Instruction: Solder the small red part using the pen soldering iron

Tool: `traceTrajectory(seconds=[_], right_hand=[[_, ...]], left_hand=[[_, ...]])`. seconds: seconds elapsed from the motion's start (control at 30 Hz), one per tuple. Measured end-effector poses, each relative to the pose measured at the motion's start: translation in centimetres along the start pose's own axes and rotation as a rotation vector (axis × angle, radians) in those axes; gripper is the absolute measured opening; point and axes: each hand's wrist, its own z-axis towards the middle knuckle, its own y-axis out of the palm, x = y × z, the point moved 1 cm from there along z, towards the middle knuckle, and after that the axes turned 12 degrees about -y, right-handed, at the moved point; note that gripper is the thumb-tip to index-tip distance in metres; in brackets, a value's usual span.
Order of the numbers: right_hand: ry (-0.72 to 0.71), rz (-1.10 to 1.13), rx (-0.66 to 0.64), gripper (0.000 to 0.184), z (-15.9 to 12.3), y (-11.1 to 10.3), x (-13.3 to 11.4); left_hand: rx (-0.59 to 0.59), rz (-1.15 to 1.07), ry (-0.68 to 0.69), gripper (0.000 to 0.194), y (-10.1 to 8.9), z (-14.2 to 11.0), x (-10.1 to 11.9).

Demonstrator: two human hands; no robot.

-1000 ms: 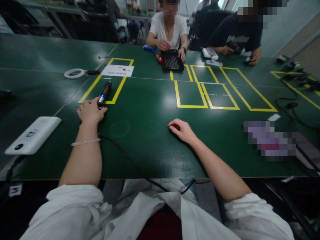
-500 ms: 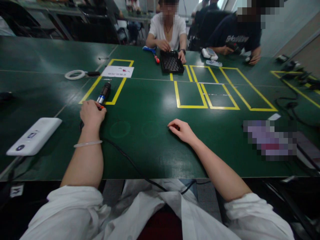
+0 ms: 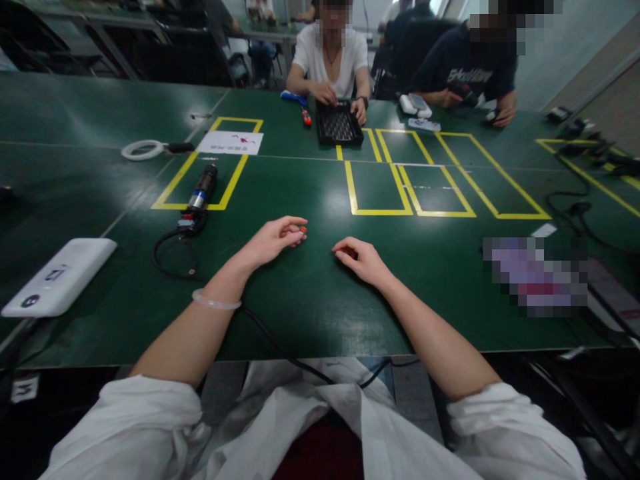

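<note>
My left hand (image 3: pixel 273 241) is over the table in front of me, its fingers pinched round a small orange piece (image 3: pixel 303 230) too small to name. To its right my right hand (image 3: pixel 363 259) rests on the green tabletop, fingers loosely curled, with nothing visible in them. The two hands are a short gap apart. Left of them lies a black and silver cylindrical tool (image 3: pixel 201 193) with a blue band, partly inside a yellow taped outline. Its black cable (image 3: pixel 157 257) curls on the table and passes under my left forearm.
A white power bank-like box (image 3: pixel 63 277) lies at left. Beyond are a white card (image 3: pixel 230 143), a coiled white cable (image 3: pixel 143 150) and yellow taped outlines (image 3: pixel 380 212). Two people sit opposite, one at a black tray (image 3: pixel 340 140). A blurred purple item (image 3: pixel 533 270) lies at right.
My left hand has left the cylindrical tool and moved right, close to my right hand, carrying the small orange piece. The tool stays lying on the table. My right hand has hardly moved.
</note>
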Motion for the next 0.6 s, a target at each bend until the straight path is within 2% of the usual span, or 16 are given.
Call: traceTrajectory(seconds=[0.1,0.2,0.6], right_hand=[[0.063,0.13,0.022,0.021,-0.1,0.2,0.2],[0.103,0.262,0.007,0.026,-0.1,0.4,0.2],[0.171,0.377,-0.028,0.028,0.3,0.5,-0.7]], left_hand=[[-0.155,-0.062,0.0,0.039,2.7,-0.5,0.8],[-0.265,-0.06,0.005,0.033,3.9,-0.9,1.1],[-0.26,-0.102,0.019,0.034,4.9,-1.1,0.9]])
